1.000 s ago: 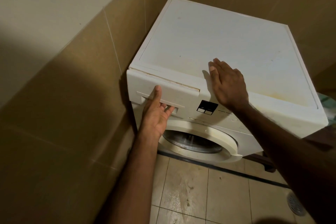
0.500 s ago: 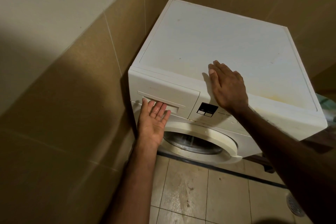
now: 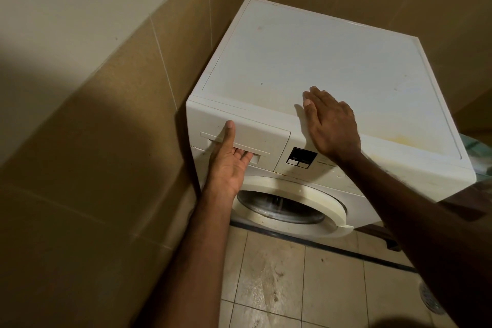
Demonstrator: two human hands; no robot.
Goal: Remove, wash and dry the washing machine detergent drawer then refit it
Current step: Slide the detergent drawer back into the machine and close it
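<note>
Since half a second ago my left hand (image 3: 229, 165) has turned its fingers back up into the handle recess of the detergent drawer (image 3: 243, 138), where before they lay flat just below it; the thumb now lies straight up over the drawer front while the fingers curl under the handle lip, so I read it as gripping the handle. The drawer itself sits flush in the washing machine (image 3: 327, 74), at the upper left of its front panel, left of centre in the frame. My right hand (image 3: 331, 125) has stayed where it was, fingers straight and together, pressed flat over the front edge of the machine's top, just right of the drawer and holding nothing. Directly below that hand is the dark display panel (image 3: 302, 156) with two pale buttons. Under the drawer, in the lower middle of the frame, the round door (image 3: 292, 202) with its cream rim faces the tiled floor (image 3: 306, 287), which is stained and wet-looking. A floor drain (image 3: 430, 298) shows at the lower right edge. Brown wall tiles (image 3: 119, 141) fill the left half of the frame, close beside the machine.
</note>
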